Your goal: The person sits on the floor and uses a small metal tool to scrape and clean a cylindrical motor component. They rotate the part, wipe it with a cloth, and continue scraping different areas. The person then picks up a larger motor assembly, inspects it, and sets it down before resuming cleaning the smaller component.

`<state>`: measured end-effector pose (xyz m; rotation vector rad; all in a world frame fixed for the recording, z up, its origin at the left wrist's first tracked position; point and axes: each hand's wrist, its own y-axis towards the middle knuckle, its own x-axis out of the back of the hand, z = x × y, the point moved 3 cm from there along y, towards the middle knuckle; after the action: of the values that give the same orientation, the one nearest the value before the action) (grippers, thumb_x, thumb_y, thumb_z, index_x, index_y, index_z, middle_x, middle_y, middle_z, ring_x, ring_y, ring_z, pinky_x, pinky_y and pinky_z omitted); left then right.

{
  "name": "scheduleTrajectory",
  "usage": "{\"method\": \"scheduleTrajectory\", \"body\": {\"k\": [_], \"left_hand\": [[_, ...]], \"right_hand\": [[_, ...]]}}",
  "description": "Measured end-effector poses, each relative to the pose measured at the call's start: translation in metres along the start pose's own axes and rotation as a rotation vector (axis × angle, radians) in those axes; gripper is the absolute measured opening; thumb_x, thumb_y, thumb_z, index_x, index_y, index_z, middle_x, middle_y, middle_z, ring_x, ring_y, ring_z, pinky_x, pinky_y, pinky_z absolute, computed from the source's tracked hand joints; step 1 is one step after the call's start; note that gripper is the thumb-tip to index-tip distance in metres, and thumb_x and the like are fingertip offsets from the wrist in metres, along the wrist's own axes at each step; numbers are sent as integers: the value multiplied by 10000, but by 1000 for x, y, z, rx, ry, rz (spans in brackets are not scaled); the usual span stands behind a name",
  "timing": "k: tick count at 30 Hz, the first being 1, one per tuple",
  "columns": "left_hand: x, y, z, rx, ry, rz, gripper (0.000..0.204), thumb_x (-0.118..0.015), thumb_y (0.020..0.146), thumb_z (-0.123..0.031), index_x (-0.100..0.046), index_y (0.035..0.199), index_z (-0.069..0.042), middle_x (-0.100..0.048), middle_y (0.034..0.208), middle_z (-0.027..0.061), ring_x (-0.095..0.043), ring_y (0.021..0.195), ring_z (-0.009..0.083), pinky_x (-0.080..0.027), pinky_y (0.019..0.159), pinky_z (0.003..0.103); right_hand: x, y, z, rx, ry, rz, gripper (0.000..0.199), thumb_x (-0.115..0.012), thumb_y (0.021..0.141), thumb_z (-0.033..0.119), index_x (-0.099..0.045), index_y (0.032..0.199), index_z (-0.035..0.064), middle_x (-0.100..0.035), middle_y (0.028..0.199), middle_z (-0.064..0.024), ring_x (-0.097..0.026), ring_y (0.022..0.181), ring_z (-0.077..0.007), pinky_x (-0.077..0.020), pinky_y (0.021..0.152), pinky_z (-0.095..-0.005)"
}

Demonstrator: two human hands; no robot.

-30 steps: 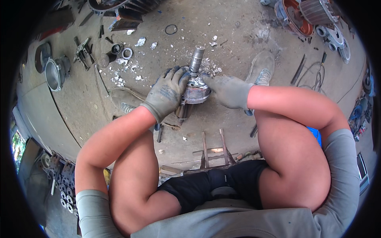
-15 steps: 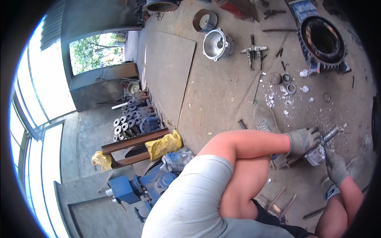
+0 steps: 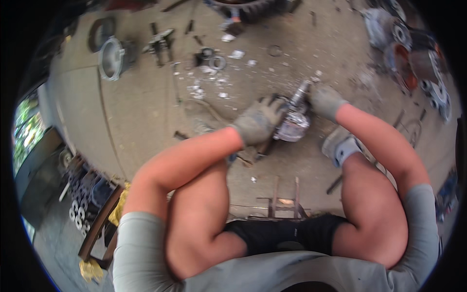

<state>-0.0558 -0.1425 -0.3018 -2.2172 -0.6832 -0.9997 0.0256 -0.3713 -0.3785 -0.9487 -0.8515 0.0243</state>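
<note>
A bright metal shaft point(image 3: 300, 93) rises at a slant from a silvery, crinkled-looking body point(image 3: 293, 126) in front of me. My left hand point(image 3: 262, 120), in a grey glove, lies against the left side of this shafted part, fingers curled round it near the base of the shaft. On the other side, my gloved right hand point(image 3: 327, 101) is beside the upper shaft. Its fingers are turned away and blurred, so their grip cannot be made out. A dark bar point(image 3: 264, 147) shows under the part's left side.
White scraps point(image 3: 197, 91) and metal rings point(image 3: 217, 62) litter the floor ahead. A gear puller point(image 3: 159, 46) and a round silver housing point(image 3: 112, 59) lie far left. Rusty and grey castings point(image 3: 401, 65) stand far right. A low metal frame point(image 3: 284, 207) is between my legs.
My view has swung to the right, so the hands and the shafted part now sit mid-picture. The left hand stays at the part; the right has shifted toward the shaft's upper end.
</note>
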Motion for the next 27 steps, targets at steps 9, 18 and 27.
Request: {"method": "scheduleTrajectory", "body": {"k": [9, 18, 27], "left_hand": [[3, 1, -2, 28, -56, -8, 573, -600, 864, -58, -505, 1426, 4, -501, 1510, 231, -450, 1442, 459, -455, 1118, 529], [0, 1, -2, 44, -27, 21, 551, -589, 880, -68, -493, 1418, 4, -493, 1511, 234, -450, 1436, 470, -473, 1090, 542], [3, 2, -5, 28, -36, -8, 548, -575, 887, -59, -504, 1427, 4, -506, 1492, 243, -464, 1427, 455, -476, 1098, 526]], "right_hand": [[47, -34, -16, 146, 170, -147, 241, -696, 902, 134, -732, 1140, 148, -711, 1131, -131, -702, 1102, -337, -563, 940, -457], [86, -65, 12, 173, 205, -91, 254, -722, 911, 278, -744, 1124, 141, -731, 1097, -131, -693, 1108, -326, -532, 982, -452], [133, -49, 54, 235, -128, 73, 240, -714, 865, 155, -819, 1077, 116, -794, 1093, -117, -776, 988, -295, -627, 805, -422]]}}
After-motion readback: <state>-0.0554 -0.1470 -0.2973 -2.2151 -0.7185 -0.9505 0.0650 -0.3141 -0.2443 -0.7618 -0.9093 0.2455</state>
